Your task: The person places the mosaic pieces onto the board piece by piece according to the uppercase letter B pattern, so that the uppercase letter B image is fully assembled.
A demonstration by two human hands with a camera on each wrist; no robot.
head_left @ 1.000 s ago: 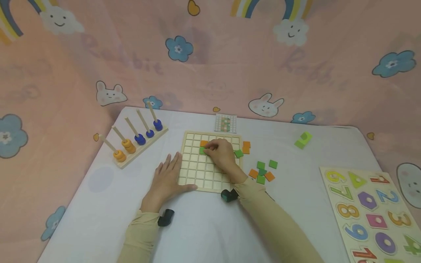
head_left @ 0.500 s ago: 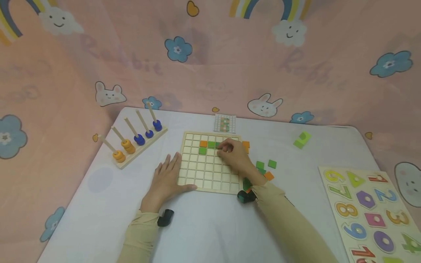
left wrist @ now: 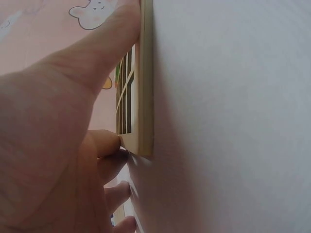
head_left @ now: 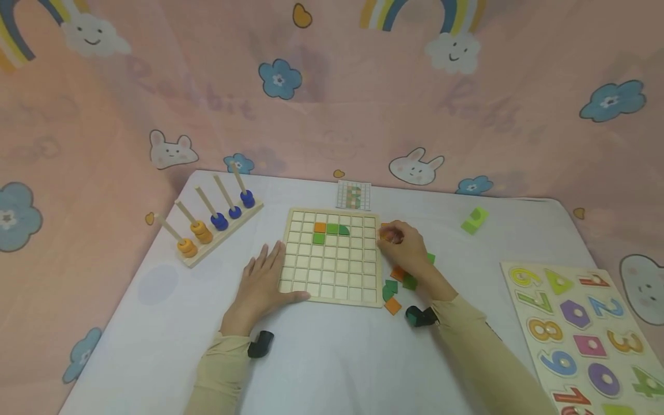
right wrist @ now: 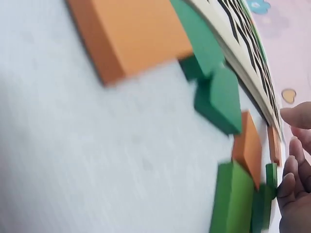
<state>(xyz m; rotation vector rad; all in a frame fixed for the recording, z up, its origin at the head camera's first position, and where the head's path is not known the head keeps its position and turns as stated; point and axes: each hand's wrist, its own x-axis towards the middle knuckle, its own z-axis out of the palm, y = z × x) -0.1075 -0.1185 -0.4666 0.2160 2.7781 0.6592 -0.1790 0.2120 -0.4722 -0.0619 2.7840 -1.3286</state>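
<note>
In the head view my left hand (head_left: pixel 264 282) lies at the left edge of the wooden grid board (head_left: pixel 327 270), fingers spread and thumb along its front edge. The left wrist view shows the thumb (left wrist: pixel 107 41) against the board's side. An orange square tile (head_left: pixel 320 227), two green square tiles (head_left: pixel 332 229) and a dark green rounded tile (head_left: pixel 344 230) sit in the grid. Just right of the board, my right hand (head_left: pixel 404 248) bends its fingers over orange tiles (head_left: pixel 385 225); whether it pinches one, I cannot tell.
Loose green and orange tiles (head_left: pixel 392 306) lie right of the board. A pattern card (head_left: pixel 354 195) is behind it. A bead abacus (head_left: pixel 218 230) stands left, a light green block (head_left: pixel 474 221) back right, a number puzzle board (head_left: pixel 586 334) at right.
My right hand has moved right, off the grid to the orange tiles beside the board. A green square and a dark green rounded tile now lie uncovered in the grid. The left hand stays put.
</note>
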